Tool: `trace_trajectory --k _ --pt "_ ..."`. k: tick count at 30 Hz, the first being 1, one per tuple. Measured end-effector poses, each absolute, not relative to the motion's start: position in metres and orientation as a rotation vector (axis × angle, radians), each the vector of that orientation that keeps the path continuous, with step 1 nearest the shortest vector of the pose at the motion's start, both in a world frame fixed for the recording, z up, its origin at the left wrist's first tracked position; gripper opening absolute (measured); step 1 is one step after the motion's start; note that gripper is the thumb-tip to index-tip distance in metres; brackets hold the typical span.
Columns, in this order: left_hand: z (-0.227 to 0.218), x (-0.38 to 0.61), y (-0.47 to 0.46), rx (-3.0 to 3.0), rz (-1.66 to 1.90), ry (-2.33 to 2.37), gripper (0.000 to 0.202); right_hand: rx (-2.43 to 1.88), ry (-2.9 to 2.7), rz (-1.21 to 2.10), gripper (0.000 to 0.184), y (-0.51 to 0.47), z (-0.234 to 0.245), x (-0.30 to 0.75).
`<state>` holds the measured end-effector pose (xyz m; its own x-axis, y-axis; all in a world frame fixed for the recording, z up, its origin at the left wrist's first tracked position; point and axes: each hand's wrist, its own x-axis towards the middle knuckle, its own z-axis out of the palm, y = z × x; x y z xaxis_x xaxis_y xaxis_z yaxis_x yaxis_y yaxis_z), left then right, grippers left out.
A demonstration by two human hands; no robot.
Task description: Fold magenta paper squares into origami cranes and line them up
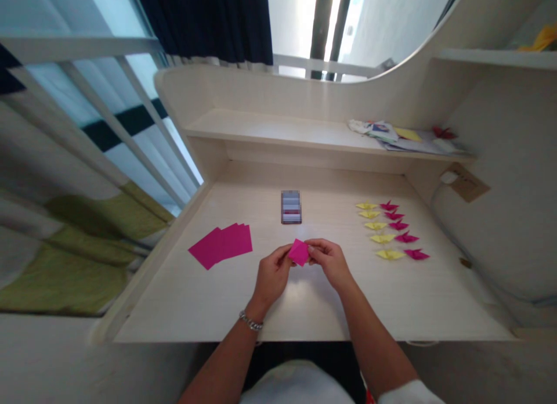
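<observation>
The left hand (273, 271) and right hand (329, 261) pinch opposite sides of a folded pink paper (299, 252) over the counter (174, 311), near the phone (291, 207).

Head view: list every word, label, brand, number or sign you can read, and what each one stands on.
None can be read.
Phone: its screen is pixelated, so any text is illegible.
Papers on the shelf: any print is too small and blurred to read.
Folded pink paper between the hands: no writing visible.
Pink sheets: no writing visible on the sides facing up.
</observation>
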<state>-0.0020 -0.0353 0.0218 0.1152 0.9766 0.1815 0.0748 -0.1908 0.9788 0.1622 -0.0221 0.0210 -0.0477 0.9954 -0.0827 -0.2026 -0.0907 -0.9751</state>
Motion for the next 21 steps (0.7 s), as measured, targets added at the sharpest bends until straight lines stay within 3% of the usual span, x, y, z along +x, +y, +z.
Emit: trace_trajectory --k 13,21 --pt "0.037 0.000 -0.043 1.542 1.282 1.208 0.034 -1.100 -0.938 1.490 0.030 -0.023 0.017 0.158" --pt "0.021 -0.002 -0.036 1.348 1.282 1.076 0.032 -1.143 -1.100 1.412 0.031 -0.025 0.024 0.161"
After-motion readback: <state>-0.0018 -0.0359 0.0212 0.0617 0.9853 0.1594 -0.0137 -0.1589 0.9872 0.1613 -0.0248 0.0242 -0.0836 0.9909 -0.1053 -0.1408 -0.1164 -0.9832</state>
